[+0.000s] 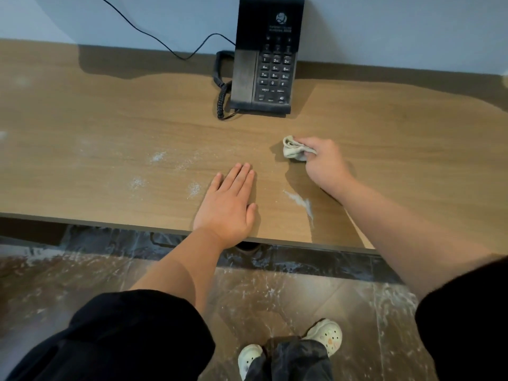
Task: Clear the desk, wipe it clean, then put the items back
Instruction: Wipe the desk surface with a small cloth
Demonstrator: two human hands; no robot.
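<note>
My right hand (pixel 324 163) pinches the bunched cloth (pixel 295 149) on the desk (pixel 110 133) (phone (pixel 266 64) behind it), my left hand (pixel 228 204) lies flat and empty, and I judge 1 careless sweep could push the powder (pixel 158 156) onto the floor.

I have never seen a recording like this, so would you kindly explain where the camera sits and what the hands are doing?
There is no machine here: a person wears one wide-angle camera on the head, looking down at their own bare hands. The left hand lies flat, fingers straight, on the light brown wooden desk near its front edge. The right hand grips a crumpled pale beige cloth down at the desk. A black corded desk telephone stands at the back. Left of the hands lie white powdery patches, and between the arms a white streak.
</note>
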